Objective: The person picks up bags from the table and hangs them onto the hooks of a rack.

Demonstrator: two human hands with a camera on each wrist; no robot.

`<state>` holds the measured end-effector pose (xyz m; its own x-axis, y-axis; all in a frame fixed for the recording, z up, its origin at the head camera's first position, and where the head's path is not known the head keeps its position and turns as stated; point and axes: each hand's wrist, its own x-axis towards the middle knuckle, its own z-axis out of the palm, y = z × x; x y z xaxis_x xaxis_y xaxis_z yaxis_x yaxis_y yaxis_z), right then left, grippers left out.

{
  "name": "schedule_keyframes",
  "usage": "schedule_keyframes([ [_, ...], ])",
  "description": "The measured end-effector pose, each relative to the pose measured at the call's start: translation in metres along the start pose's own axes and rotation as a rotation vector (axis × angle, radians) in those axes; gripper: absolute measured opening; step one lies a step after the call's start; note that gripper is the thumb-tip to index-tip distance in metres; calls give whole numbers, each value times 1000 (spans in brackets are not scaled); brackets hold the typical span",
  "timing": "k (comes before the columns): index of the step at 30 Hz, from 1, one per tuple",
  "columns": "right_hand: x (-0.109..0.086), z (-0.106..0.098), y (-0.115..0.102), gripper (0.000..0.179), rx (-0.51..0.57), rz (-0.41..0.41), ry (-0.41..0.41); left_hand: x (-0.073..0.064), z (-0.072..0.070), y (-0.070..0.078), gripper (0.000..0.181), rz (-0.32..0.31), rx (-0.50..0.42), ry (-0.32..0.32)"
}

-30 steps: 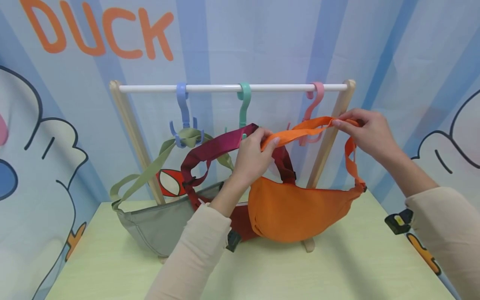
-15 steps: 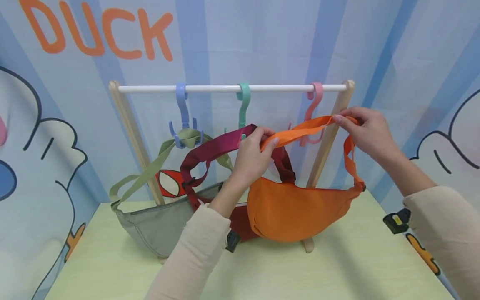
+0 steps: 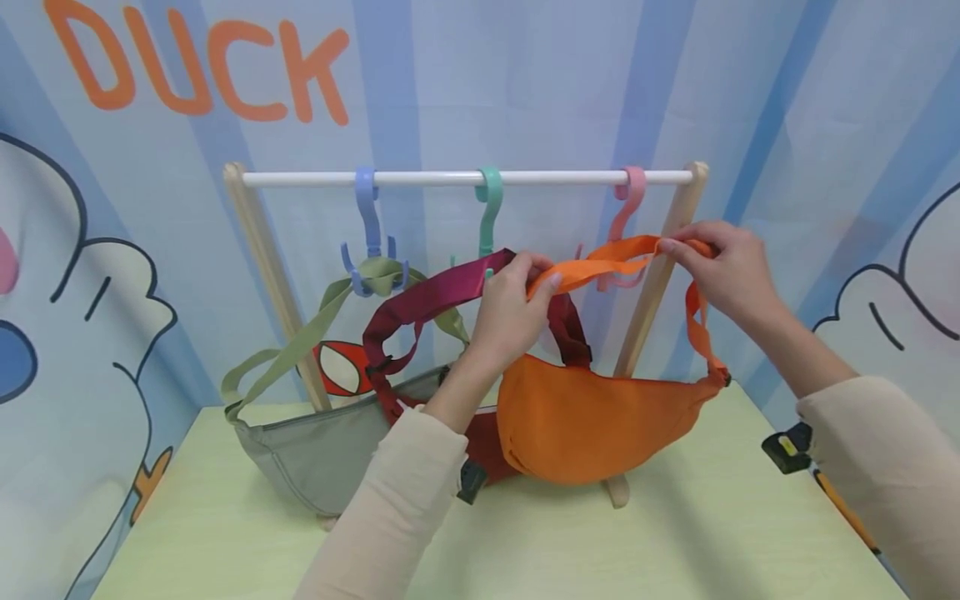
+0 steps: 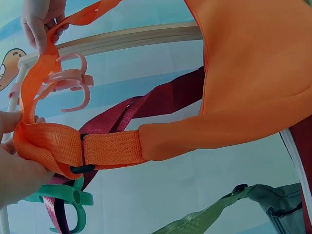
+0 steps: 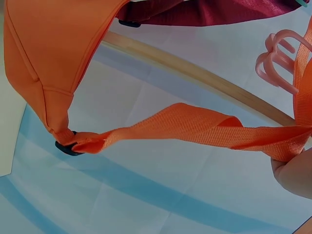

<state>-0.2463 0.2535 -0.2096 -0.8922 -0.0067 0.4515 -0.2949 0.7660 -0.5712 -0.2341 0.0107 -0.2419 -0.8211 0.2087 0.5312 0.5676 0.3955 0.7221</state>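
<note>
An orange sling bag (image 3: 600, 421) hangs by its strap between both hands, in front of the rack. The left hand (image 3: 510, 312) grips the strap near its left end; a black slider (image 4: 83, 168) shows close by in the left wrist view. Thumb and fingers of the right hand (image 3: 723, 262) pinch the strap (image 5: 190, 126) farther right. Behind the stretch of strap between the hands is a pink hook (image 3: 628, 208), partly covered by it. Whether strap and hook touch, I cannot tell.
A white rail (image 3: 427, 177) on wooden posts carries the hooks. A grey-green bag (image 3: 315, 450) hangs from the blue hook (image 3: 367, 208). A dark red bag (image 3: 487, 442) hangs from the green hook (image 3: 489, 208), partly behind the orange one. Beneath is a pale yellow tabletop (image 3: 547, 542).
The right hand has shifted very slightly left and down, still pinching the strap. The left hand and the orange bag look nearly unchanged.
</note>
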Motion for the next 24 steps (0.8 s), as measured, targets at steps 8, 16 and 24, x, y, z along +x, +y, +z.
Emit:
schedule_keyframes([
  [8,-2,-3,1,46,0,-12,-15,1,-1,2,22,-6,3,2],
  [16,-1,-5,1,49,-9,14,-13,3,0,3,21,-9,16,24],
  [24,-1,-5,-2,52,-22,61,8,4,2,3,19,-27,51,42],
])
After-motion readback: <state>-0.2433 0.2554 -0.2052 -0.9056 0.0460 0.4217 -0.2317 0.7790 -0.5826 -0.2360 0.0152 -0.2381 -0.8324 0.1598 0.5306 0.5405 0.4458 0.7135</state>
